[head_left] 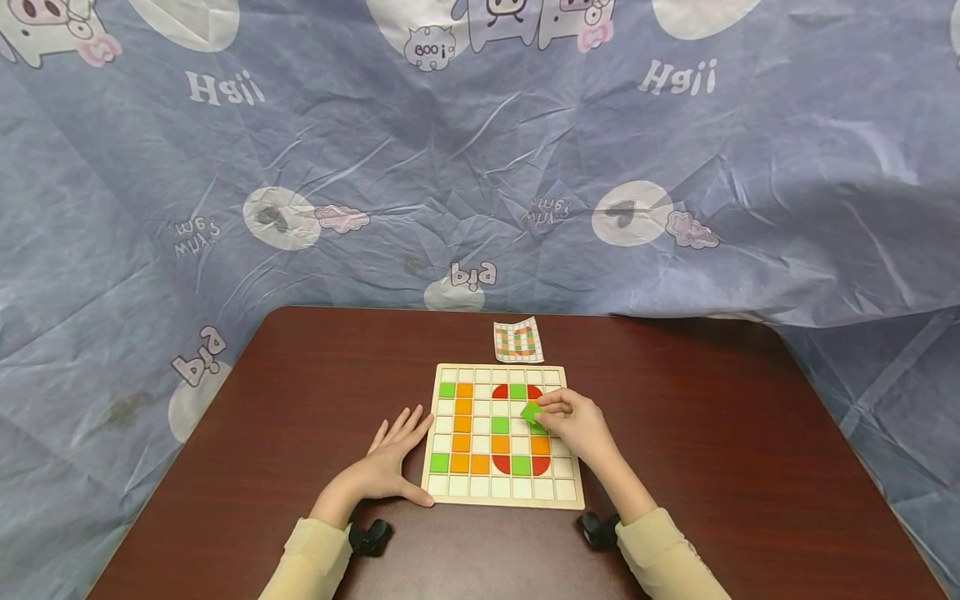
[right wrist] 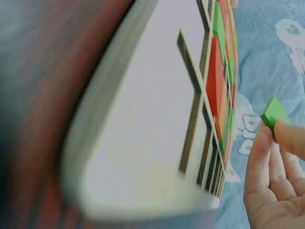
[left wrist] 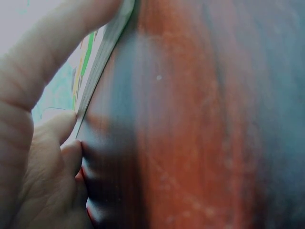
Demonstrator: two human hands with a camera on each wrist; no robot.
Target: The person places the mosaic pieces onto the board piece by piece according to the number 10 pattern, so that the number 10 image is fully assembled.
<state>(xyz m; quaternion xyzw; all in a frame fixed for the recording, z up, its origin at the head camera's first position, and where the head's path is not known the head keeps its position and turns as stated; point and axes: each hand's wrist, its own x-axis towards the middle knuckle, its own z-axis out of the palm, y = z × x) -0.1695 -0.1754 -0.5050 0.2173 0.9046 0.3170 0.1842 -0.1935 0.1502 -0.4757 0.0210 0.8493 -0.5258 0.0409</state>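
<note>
A square wooden grid board [head_left: 504, 493] lies on the table, with green and orange square tiles and red quarter-round tiles in some of its cells. My right hand [head_left: 581, 425] pinches a green square tile [head_left: 531, 412] between thumb and fingers, above the board's right side. In the right wrist view the same green tile [right wrist: 275, 113] stands tilted at the fingertips, apart from the board. My left hand [head_left: 384, 465] lies at the board's left edge, its fingers spread and its thumb at the near left corner. The left wrist view shows these fingers [left wrist: 62, 126] against the board's side.
A small paper card [head_left: 517, 341] printed with a coloured grid pattern lies just behind the board. The dark red wooden table [head_left: 345, 367] extends to both sides. A blue-grey patterned cloth [head_left: 480, 167] hangs behind the table. Black wrist cameras [head_left: 370, 538] sit near both cuffs.
</note>
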